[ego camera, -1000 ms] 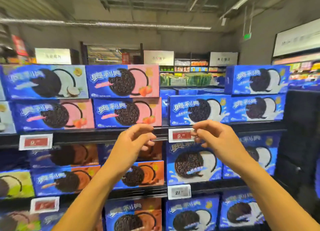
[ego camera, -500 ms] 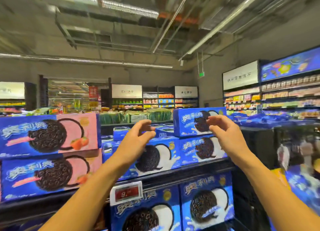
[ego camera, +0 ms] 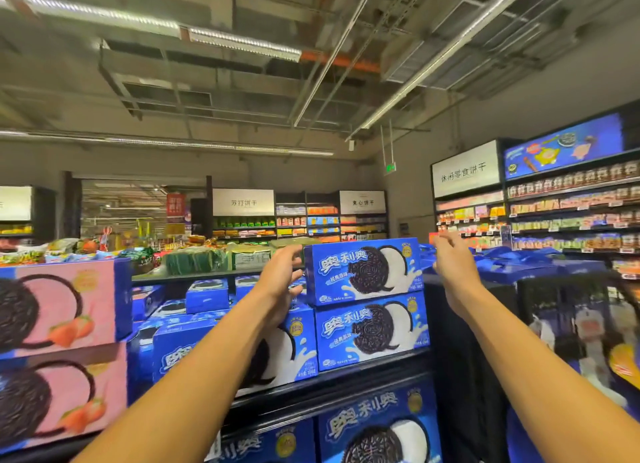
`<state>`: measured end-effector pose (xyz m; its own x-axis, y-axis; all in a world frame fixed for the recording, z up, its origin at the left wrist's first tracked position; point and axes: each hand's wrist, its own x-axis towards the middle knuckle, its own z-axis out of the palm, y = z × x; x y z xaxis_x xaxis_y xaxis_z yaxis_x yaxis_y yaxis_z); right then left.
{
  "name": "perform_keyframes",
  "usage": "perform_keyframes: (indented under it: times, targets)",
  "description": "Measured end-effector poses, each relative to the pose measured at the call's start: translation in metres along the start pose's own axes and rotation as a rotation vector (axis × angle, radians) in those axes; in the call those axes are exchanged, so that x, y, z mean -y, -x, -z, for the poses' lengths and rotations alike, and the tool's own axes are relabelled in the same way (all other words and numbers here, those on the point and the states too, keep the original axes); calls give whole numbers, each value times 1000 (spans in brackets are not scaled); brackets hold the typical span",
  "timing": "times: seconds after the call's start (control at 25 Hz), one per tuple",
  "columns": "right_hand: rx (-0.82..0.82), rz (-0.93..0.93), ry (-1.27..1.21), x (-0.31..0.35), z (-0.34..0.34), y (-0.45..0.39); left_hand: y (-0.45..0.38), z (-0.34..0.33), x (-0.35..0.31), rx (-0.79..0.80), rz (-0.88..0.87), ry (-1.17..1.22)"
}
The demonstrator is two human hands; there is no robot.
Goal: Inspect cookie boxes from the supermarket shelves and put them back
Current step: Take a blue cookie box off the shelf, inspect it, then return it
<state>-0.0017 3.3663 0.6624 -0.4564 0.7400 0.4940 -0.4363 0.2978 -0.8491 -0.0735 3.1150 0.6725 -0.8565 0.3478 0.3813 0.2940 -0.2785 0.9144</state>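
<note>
Both hands flank the top box (ego camera: 363, 272) on the stack (reach step): left hand (ego camera: 282, 279) and right hand (ego camera: 452, 268) spread, gripping nothing. Next, both must close on its ends.

Your shelf (ego camera: 346, 379), stacked with cookie boxes.
You see two blue boxes (ego camera: 363, 272) stacked at its right end, pink boxes (ego camera: 62, 306) stacked left.

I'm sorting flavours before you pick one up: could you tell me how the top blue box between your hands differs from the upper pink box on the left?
The top blue box shows white cream and a milk splash; the upper pink box shows pink cream and strawberries. The blue one is in full view, the pink one cut off at the frame's edge. Both picture a dark sandwich cookie and top a stack.
</note>
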Motion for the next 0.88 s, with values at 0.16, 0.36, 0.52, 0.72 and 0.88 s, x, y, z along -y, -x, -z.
perform_keyframes:
  times: [0.16, 0.36, 0.52, 0.72, 0.88]
  targets:
    - [82, -64, 30, -9, -7, -8, -5, -11, 5, 0, -10, -7]
    - [173, -224, -186, -15, -11, -4, -5, -17, 5, 33, 60, 53]
    - [224, -204, -259, -3, -6, 4, 4, -25, -8, 98, 5, 63]
    - [297, -45, -547, 26, 2, 25, 26, -8, -41, 103, -108, 221]
    - [389, 31, -727, 34, -16, 60, 58, 34, -39, 79, -148, 375]
